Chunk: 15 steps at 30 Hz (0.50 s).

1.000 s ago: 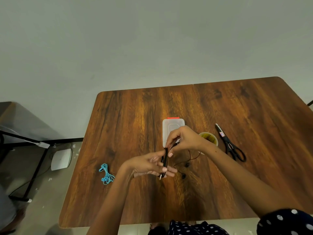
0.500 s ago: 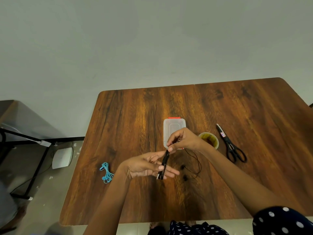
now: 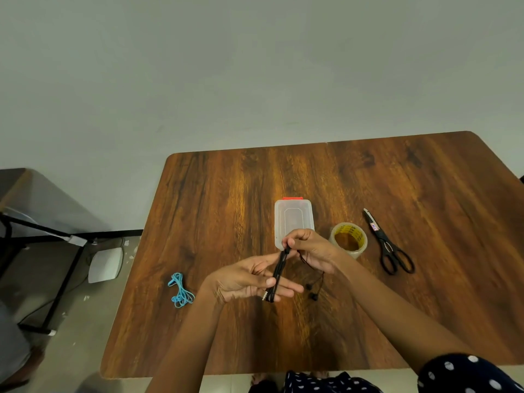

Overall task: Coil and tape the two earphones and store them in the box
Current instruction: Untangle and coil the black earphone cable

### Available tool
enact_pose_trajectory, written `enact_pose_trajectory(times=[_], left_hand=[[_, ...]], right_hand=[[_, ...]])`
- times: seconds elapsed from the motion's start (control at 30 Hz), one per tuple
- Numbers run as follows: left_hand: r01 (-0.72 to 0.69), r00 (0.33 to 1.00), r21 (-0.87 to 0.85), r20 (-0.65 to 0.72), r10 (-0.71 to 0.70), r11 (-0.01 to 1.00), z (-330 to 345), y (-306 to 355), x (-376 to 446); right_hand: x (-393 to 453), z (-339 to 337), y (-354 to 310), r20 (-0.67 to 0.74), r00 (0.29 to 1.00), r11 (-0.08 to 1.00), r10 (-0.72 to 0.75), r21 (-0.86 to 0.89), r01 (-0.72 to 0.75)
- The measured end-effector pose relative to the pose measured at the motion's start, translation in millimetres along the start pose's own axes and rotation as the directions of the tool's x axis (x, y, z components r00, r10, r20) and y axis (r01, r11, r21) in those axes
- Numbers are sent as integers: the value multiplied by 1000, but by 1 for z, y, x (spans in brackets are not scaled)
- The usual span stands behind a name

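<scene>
While the left hand (image 3: 249,282) lies palm-up with fingers straight under the black earphone (image 3: 278,275) coil, the right hand (image 3: 309,249) at one o'clock pinches its top end

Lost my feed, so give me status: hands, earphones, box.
Left hand flat, black earphone wound round its fingers. Right hand pinches the coil's top. Blue earphone lies coiled on table. Box shut.
</scene>
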<state>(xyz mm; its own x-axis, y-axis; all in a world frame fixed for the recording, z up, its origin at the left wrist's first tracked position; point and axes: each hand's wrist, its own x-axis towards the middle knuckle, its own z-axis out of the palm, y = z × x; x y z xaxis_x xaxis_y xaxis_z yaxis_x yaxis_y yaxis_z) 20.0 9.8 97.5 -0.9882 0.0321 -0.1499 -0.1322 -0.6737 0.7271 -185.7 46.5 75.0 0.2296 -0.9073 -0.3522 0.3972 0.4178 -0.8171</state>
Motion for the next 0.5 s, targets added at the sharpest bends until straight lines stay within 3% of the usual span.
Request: enact_pose_trajectory(times=[0.13, 0.27, 0.4, 0.5], left_hand=[[-22, 999, -20, -27, 21, 1000, 0, 1, 0], [-111, 984, -63, -148, 101, 992, 3, 0, 4], [-236, 901, -84, -391, 186, 968, 3, 4, 10], [-263, 849, -6, -477, 228, 965, 1, 3, 16]], right_hand=[[-2, 0, 3, -38, 999, 996, 4, 84, -1], [-2, 8, 17, -173, 985, 972, -26, 224, 65], [-8, 18, 32, -275, 957, 996, -93, -37, 86], [-9, 27, 37, -306, 937, 961, -168, -264, 86]])
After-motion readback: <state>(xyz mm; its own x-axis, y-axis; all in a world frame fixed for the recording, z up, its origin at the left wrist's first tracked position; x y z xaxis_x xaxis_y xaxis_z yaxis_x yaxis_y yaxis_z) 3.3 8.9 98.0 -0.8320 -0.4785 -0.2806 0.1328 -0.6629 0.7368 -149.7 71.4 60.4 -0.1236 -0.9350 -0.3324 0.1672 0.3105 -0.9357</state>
